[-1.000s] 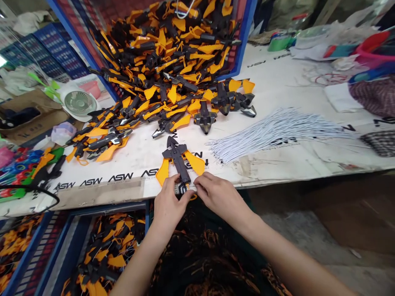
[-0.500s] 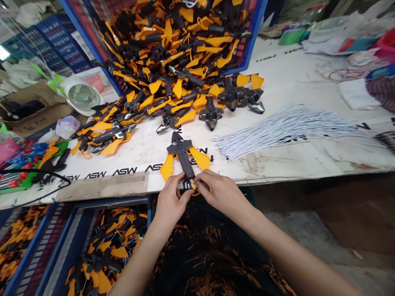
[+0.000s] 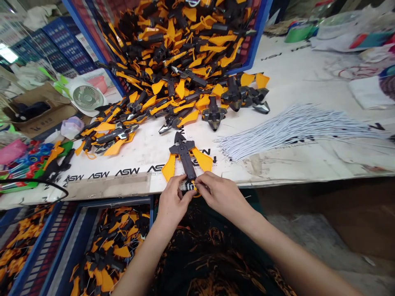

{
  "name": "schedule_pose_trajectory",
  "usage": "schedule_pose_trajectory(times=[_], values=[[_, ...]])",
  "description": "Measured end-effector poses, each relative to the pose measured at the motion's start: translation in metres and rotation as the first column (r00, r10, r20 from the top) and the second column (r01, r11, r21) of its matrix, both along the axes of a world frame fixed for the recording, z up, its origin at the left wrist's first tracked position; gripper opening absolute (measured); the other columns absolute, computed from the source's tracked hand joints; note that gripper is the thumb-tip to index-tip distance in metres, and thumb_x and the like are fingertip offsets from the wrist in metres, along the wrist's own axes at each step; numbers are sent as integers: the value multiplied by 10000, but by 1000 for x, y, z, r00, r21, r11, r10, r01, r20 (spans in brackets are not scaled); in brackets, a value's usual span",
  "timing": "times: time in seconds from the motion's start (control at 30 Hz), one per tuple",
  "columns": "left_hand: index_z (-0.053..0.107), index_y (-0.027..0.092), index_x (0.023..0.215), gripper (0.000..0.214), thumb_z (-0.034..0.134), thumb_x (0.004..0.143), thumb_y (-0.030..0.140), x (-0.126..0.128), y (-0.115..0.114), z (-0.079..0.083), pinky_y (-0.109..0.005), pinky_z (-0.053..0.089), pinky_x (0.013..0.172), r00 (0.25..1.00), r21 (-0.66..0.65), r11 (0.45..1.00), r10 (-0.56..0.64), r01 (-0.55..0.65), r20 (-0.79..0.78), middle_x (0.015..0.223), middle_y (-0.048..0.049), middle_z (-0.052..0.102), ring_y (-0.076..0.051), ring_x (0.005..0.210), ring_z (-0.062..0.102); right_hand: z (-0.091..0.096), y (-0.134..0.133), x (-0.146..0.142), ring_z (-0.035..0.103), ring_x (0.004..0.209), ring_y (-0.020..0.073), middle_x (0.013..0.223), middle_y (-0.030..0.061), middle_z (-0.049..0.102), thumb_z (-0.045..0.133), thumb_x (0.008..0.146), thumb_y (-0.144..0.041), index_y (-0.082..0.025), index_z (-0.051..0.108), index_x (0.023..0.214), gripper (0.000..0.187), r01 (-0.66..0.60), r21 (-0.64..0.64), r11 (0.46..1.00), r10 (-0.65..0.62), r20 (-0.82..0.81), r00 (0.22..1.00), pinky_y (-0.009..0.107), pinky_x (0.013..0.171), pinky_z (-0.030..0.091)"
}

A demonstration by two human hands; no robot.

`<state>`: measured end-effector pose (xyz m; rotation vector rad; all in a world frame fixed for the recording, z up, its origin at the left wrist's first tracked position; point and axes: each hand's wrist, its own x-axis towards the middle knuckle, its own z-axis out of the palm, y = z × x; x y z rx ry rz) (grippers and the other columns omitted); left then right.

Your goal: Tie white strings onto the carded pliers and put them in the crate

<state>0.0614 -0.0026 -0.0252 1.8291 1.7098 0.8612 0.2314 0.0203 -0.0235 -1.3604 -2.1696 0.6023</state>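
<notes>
White, flat table point(image 3: 296, 166) is topped, past the fingers point(image 3: 187, 198), by a black, orange-winged plastic toy point(image 3: 186, 159); its tail point(image 3: 188, 187), pinched by left hand point(image 3: 171, 201) and right hand point(image 3: 219, 191), could be dropped if held loosely.

Fingers point(image 3: 187, 198) cover part of the near end of the toy point(image 3: 186, 158)! Beyond the toy, the blue crate point(image 3: 260, 39) runs off the top edge; below the toy, both forearms point(image 3: 279, 232) get cropped.
</notes>
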Motion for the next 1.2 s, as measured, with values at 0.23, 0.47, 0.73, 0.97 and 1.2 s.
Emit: schedule_pose_trajectory(times=[0.23,0.47,0.73,0.97,1.2], values=[[589,192,1030,161,612,881,249,-7,2,3,-275,495,692,999,-3,1000,15,-15,29,920,-27,661,-135,687,605,-2,-4,-5,708,767,205,836,33,724,488,920,-172,-203,539,996,97,78,-98,992,-93,-165,982,278,654,457],[574,195,888,41,544,914,203,-5,10,10,-318,481,738,975,11,997,-68,72,-211,868,-46,617,-204,811,624,3,-5,-11,692,719,202,830,40,715,439,984,-194,-199,570,970,132,61,84,995,-66,55,996,273,583,384],[570,214,885,139,452,957,203,1,6,9,-295,454,735,963,35,988,-140,152,-228,901,-36,592,-187,841,596,4,-5,0,658,710,150,1051,55,638,500,972,-238,-211,597,1095,159,-64,170,983,59,35,998,245,541,403],[547,204,804,179,514,939,316,-47,-11,32,-249,420,586,969,98,995,-53,30,240,738,15,507,-119,618,514,-4,-4,5,657,718,153,1032,59,637,473,976,-224,-196,631,1113,211,-75,147,986,72,22,997,259,560,463],[568,196,772,199,540,919,327,-63,-25,44,-269,415,636,990,179,984,-44,19,137,760,-11,529,-143,693,508,21,-5,-16,663,785,158,1176,82,652,542,943,-223,-226,623,1187,257,-177,50,983,184,-252,950,305,696,542]])
